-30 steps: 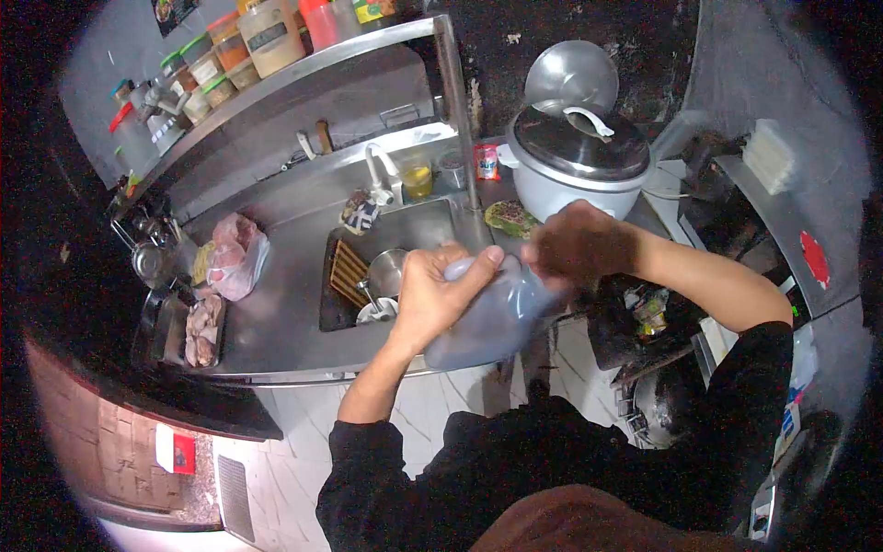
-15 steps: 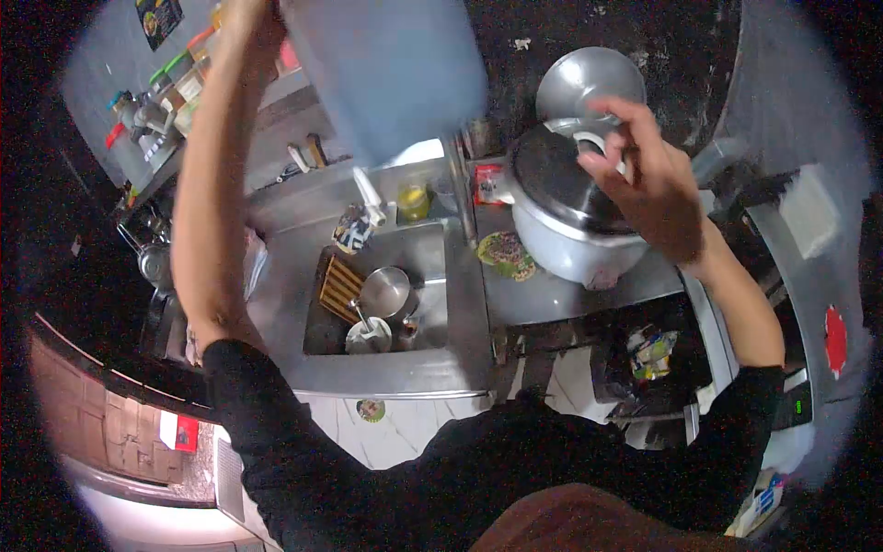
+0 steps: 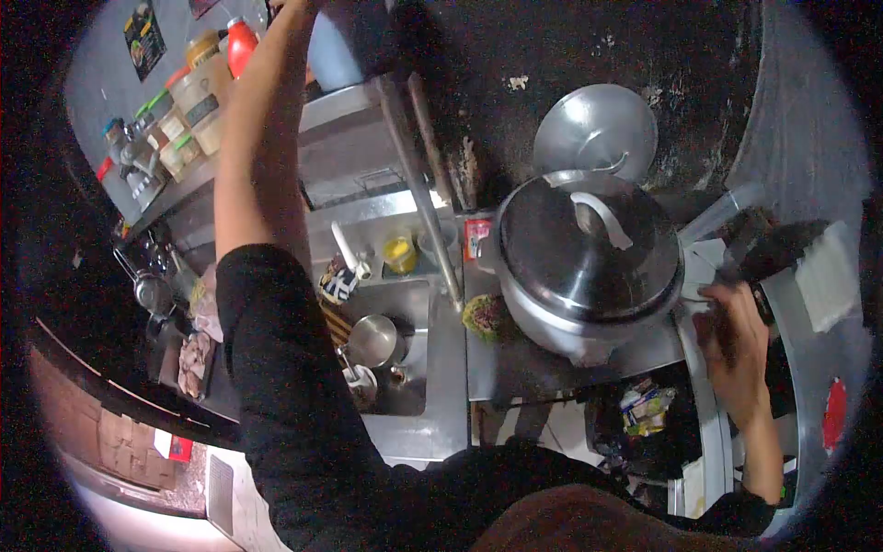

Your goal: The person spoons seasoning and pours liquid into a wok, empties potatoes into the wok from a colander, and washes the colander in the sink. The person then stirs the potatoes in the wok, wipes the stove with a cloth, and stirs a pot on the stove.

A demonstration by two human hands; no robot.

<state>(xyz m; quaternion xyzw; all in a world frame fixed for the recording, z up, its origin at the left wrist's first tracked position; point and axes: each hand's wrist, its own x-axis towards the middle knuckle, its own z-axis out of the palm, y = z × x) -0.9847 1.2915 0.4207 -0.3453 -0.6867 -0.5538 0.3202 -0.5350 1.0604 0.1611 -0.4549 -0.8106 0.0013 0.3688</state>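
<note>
My left arm reaches up to the shelf at the upper left. My left hand (image 3: 296, 5) is mostly cut off by the top edge, so its fingers are hidden. Just right of it, a blue container (image 3: 335, 57) is at the shelf, partly out of frame; I cannot see whether the hand holds it. My right hand (image 3: 738, 345) is low at the right, beside the counter's edge, with fingers loosely bent and nothing visible in them. To its left stands a large white rice cooker (image 3: 589, 339) with a shiny metal lid (image 3: 552, 244) on top.
Jars and bottles (image 3: 198, 97) line the shelf (image 3: 345, 106). Below is a sink (image 3: 414, 368) with a metal pot (image 3: 372, 341) and a cup. A large metal lid (image 3: 593, 129) leans on the dark wall. A bin (image 3: 635, 442) with wrappers sits under the counter.
The blue container has moved up and left to the shelf with my left arm. My right hand has dropped from above the cooker's lid to its right side. The view has shifted.
</note>
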